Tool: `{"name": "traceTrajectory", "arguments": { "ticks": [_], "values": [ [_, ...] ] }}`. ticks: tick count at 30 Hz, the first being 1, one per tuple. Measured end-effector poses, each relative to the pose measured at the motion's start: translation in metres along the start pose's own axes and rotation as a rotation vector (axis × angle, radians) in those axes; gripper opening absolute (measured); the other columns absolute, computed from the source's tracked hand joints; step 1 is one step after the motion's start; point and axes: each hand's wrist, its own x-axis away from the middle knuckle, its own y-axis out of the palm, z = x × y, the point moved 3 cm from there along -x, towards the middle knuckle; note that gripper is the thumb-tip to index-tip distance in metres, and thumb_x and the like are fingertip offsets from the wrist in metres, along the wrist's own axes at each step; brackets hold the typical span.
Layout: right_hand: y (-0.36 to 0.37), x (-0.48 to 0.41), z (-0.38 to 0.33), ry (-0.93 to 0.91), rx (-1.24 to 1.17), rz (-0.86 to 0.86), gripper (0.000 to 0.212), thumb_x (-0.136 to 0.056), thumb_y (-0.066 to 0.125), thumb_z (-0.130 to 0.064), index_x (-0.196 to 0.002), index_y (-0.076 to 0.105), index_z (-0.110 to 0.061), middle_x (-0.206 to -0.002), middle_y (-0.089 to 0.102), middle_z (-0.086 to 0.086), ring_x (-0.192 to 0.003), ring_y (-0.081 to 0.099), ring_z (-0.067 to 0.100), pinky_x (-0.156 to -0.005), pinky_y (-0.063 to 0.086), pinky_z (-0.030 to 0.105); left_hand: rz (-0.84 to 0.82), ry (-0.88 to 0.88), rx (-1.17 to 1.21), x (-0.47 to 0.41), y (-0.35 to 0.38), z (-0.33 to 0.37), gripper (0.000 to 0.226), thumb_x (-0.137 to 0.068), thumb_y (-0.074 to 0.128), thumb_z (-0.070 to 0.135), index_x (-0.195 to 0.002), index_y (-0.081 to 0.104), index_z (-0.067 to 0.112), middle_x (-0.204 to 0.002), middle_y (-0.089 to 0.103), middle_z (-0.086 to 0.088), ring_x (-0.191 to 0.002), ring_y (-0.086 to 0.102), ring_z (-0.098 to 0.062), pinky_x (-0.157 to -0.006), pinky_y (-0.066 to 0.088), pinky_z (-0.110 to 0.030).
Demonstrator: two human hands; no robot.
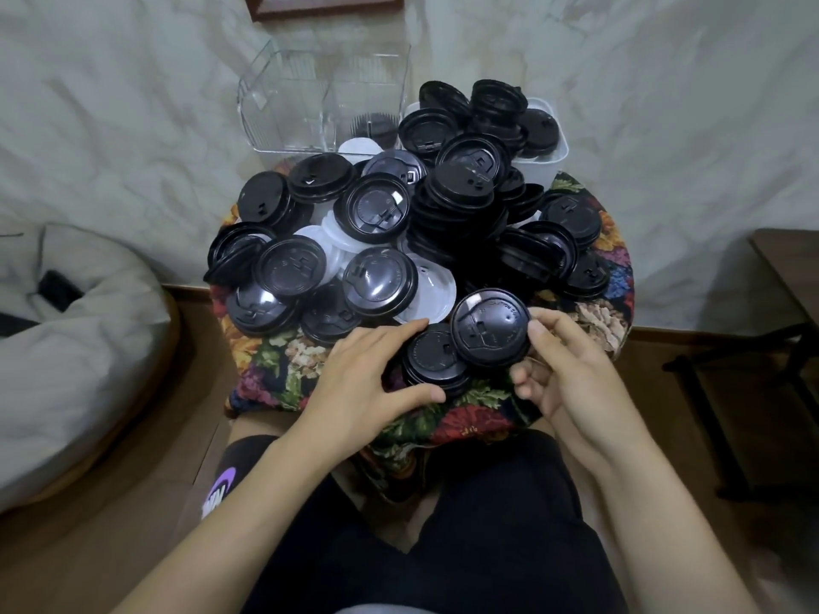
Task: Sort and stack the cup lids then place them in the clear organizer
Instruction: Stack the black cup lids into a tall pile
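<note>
Dozens of black cup lids lie heaped on a round worktop covered with a flowered cloth, with a few white lids mixed in among them. A seated person reaches in from the bottom of the view with both bare forearms.

The right hand holds one black lid just above the near edge of the heap. The lid is tilted, its top face turned toward the camera. The thumb lies on its right rim and the curled fingers pinch it from below. The wrist is bent inward, the palm facing left.

Just left of that lid, and partly under it, a short stack of black lids sits on the cloth. The left hand lies palm down beside the stack. Its fingers are straight and slightly spread, resting against the stack's left side, and the thumb reaches along the near rim.

At the far edge stands the clear organizer, with a dark stack of lids showing in its right compartment. A white container to its right is piled with more black lids. A pale cushion lies on the floor at left.
</note>
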Motion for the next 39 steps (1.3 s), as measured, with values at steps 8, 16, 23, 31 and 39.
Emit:
{"name": "traceTrajectory", "arguments": {
  "ticks": [8,16,23,31,39],
  "values": [
    [0.017,-0.003,0.007,-0.055,0.389,-0.105,0.025,-0.107,0.054,-0.027,-0.128,0.067,-0.031,-0.09,0.071,-0.001,-0.066,0.064,0.017,-0.06,0.057,0.027,0.015,0.007,-0.006,0.0,0.0,0.001,0.09,-0.074,0.059,0.086,-0.151,0.047,0.041,-0.134,0.056,0.027,-0.122,0.041,0.005,-0.109,0.031,-0.027],
    [0.021,-0.005,0.01,-0.133,0.721,-0.115,0.065,-0.085,0.08,-0.048,-0.145,0.054,-0.043,-0.108,0.066,-0.012,-0.076,0.057,0.007,-0.08,0.056,0.036,-0.009,-0.001,0.021,0.0,-0.001,-0.001,0.095,-0.072,0.059,0.085,-0.155,0.039,0.045,-0.133,0.056,0.03,-0.119,0.041,0.004,-0.11,0.033,-0.029],
    [0.028,-0.006,0.009,-0.137,0.951,-0.081,0.084,-0.072,0.064,-0.079,-0.145,0.055,-0.04,-0.11,0.051,-0.021,-0.093,0.056,0.001,-0.083,0.043,0.023,-0.018,-0.047,0.039,0.001,-0.003,-0.005,0.1,-0.065,0.063,0.086,-0.154,0.027,0.059,-0.12,0.051,0.029,-0.122,0.04,0.003,-0.106,0.03,-0.021],
    [0.023,-0.007,0.013,-0.164,0.95,-0.142,0.096,-0.073,0.056,-0.091,-0.154,0.047,-0.039,-0.133,0.051,-0.03,-0.123,0.05,-0.007,-0.097,0.045,0.027,0.009,-0.024,0.057,0.002,-0.004,-0.002,0.081,-0.079,0.054,0.084,-0.152,0.039,0.053,-0.115,0.043,0.041,-0.118,0.038,0.013,-0.108,0.029,-0.019],
    [0.018,-0.006,0.011,-0.163,0.939,-0.258,0.085,-0.071,0.06,-0.08,-0.151,0.043,-0.055,-0.129,0.054,-0.033,-0.109,0.058,-0.001,-0.086,0.052,0.026,-0.014,0.012,-0.022,0.004,-0.006,0.005,0.087,-0.082,0.054,0.081,-0.156,0.043,0.036,-0.111,0.033,0.047,-0.111,0.034,0.011,-0.104,0.029,-0.023]
  ]
}}
